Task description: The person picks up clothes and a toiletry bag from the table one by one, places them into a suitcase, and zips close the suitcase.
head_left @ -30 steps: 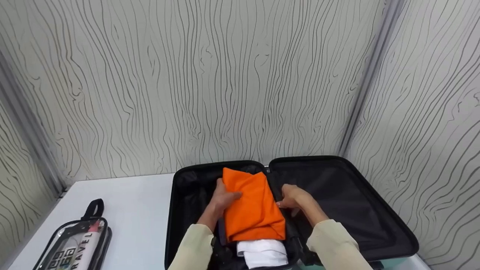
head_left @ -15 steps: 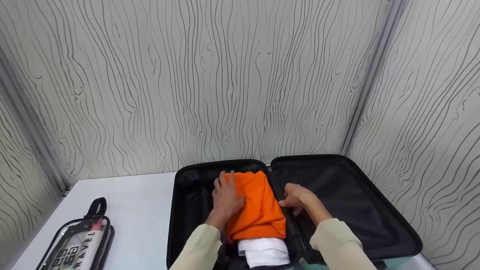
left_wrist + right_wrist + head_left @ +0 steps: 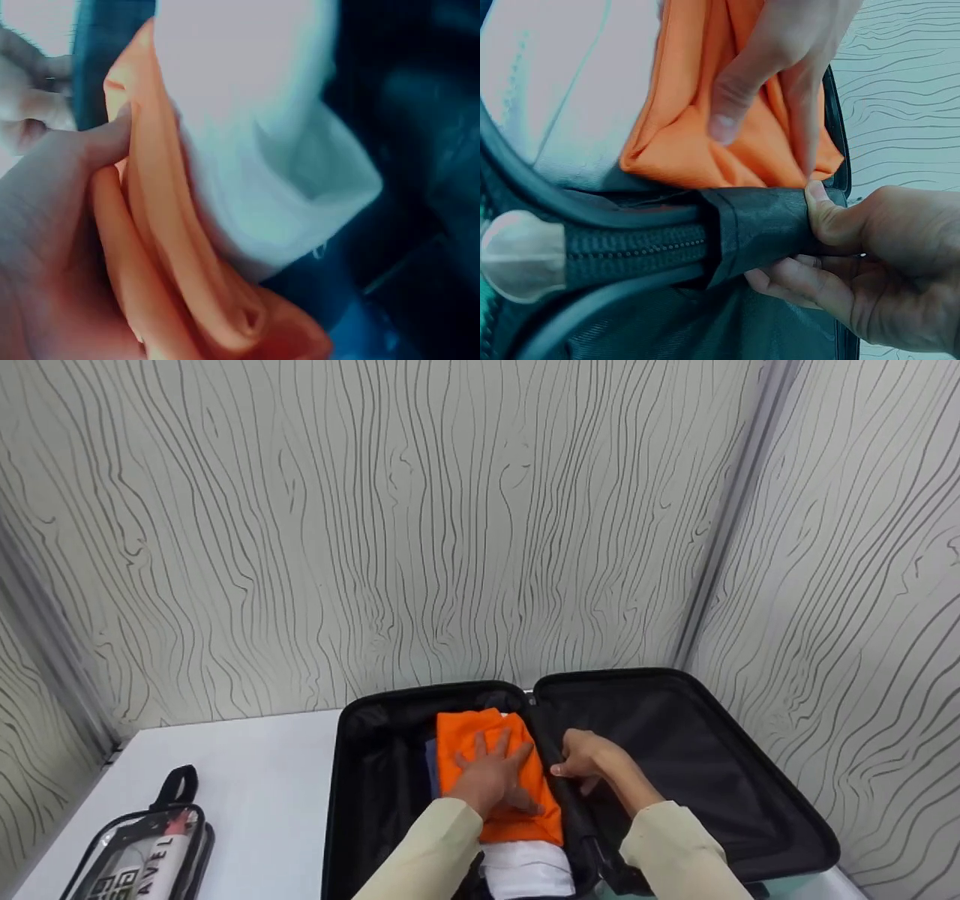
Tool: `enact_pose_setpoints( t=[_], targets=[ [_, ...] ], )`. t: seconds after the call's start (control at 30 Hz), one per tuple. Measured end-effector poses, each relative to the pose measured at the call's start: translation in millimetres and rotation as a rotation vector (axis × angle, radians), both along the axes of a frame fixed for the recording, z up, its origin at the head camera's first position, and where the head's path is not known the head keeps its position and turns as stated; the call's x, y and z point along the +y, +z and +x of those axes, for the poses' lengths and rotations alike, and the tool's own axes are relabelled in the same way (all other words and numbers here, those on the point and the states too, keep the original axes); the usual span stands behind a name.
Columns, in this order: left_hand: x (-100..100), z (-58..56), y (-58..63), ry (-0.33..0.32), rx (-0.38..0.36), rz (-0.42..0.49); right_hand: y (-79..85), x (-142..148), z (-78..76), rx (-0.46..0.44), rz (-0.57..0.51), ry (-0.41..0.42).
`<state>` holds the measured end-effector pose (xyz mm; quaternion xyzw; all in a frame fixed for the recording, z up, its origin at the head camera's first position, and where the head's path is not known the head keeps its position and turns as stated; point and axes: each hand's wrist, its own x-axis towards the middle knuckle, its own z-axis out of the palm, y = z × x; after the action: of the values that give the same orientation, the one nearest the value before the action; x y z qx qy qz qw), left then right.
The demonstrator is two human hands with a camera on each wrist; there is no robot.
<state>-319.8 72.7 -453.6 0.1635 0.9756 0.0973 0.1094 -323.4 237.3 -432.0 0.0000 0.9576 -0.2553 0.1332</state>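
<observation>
An open black-lined suitcase (image 3: 431, 688) lies with its two halves side by side. In its left half is a folded orange garment (image 3: 457, 727), and my left hand (image 3: 491, 780) presses on it with fingers spread. White folded cloth (image 3: 529, 868) shows at the near end of the orange one, and a strip of blue cloth (image 3: 431, 757) peeks out along its left side. At the hinge, my right hand (image 3: 596, 754) pinches the black fabric flap (image 3: 765, 221) between thumb and fingers. The left wrist view shows my left thumb lying on the orange folds.
A clear pouch (image 3: 196, 840) with black trim and a bottle inside lies on the white table (image 3: 262, 795) to the left. The suitcase's right half (image 3: 697, 772) spreads out flat. Wood-grain patterned walls (image 3: 450, 510) stand behind and at the right.
My left hand has moved from the left edge of the orange garment onto its middle, fingers spreading. The garment's far end lies flatter. My right hand stays on the flap.
</observation>
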Motion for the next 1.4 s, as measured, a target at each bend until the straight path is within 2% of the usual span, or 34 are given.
enact_pose_setpoints(
  t=[0.27,0.4,0.5,0.63,0.83,1.07,1.23,1.4],
  targets=[
    [16.4,-9.4,4.1,0.042,-0.023,-0.142,-0.1,-3.5,4.7,0.03,-0.026,0.035],
    [26.3,-13.1,-0.7,0.02,-0.024,-0.189,-2.0,1.1,4.8,0.038,-0.034,0.013],
    [22.1,-14.1,-7.0,-0.006,0.009,-0.217,-3.0,-1.7,5.0,0.033,-0.054,0.017],
    [8.3,-9.4,-4.6,-0.052,0.032,-0.202,-3.5,-3.3,2.3,0.031,-0.031,0.03],
    [-14.3,0.0,12.9,-0.094,0.002,-0.107,-2.1,0.4,1.1,0.022,0.016,0.026],
    [-36.6,10.3,28.7,-0.115,0.089,-0.08,-2.1,1.5,0.2,0.021,-0.008,0.013],
    [-50.8,23.8,31.4,-0.113,0.153,-0.059,-2.0,1.7,0.6,0.027,-0.018,0.017],
    [-64.0,35.3,29.0,-0.102,0.15,-0.023,-3.4,1.5,1.2,0.027,-0.018,0.031]
  ],
)
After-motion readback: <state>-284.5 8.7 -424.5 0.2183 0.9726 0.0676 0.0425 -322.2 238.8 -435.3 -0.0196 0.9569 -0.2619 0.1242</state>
